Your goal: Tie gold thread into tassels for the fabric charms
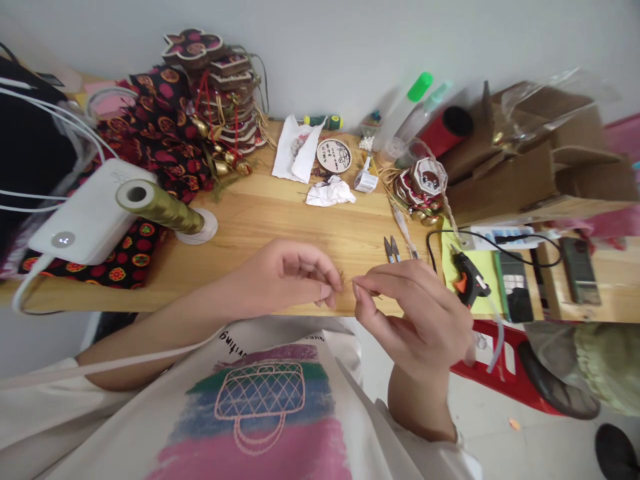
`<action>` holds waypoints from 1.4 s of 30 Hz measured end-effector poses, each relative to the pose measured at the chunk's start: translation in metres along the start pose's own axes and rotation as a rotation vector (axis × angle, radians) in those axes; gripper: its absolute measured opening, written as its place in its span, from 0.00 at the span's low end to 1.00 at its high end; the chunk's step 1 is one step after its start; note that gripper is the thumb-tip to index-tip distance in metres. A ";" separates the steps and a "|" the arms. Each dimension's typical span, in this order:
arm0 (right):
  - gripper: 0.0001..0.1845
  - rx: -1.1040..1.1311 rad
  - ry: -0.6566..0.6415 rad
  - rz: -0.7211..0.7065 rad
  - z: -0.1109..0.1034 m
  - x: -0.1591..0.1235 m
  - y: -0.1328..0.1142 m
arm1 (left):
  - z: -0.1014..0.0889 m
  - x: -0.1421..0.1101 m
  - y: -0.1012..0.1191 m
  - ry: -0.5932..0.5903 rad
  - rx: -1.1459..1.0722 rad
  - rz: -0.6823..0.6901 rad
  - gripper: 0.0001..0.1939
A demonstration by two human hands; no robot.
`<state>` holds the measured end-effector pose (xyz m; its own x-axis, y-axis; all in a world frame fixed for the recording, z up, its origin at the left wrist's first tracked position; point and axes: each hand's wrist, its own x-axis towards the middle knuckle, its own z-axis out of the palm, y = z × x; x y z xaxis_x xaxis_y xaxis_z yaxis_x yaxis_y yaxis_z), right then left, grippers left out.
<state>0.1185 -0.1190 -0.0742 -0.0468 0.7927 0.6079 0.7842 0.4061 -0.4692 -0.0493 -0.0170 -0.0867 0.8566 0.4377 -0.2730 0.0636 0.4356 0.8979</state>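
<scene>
My left hand is over the table's front edge, its fingers curled with thumb and fingertips pressed together. A thin brownish thread shows at its fingertips and runs across the small gap to my right hand. There, thumb and forefinger pinch the thread, and a short dark end sticks out below the fingers. Most of what lies inside the two grips is hidden. Just beyond my right hand lie small thread snips, blades pointing away from me.
A spool of olive-gold thread leans by a white power strip at left. Stacked ornaments with bells stand behind. Crumpled tissue lies mid-table. At right are a glue gun, a phone and a cardboard box.
</scene>
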 end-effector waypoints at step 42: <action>0.06 -0.173 -0.003 -0.042 0.007 -0.002 -0.007 | 0.006 -0.002 -0.002 0.108 -0.224 0.013 0.04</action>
<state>0.1085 -0.1207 -0.0766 -0.0835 0.7783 0.6224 0.8763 0.3547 -0.3259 -0.0482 -0.0233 -0.0864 0.7961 0.5211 -0.3078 -0.0731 0.5877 0.8058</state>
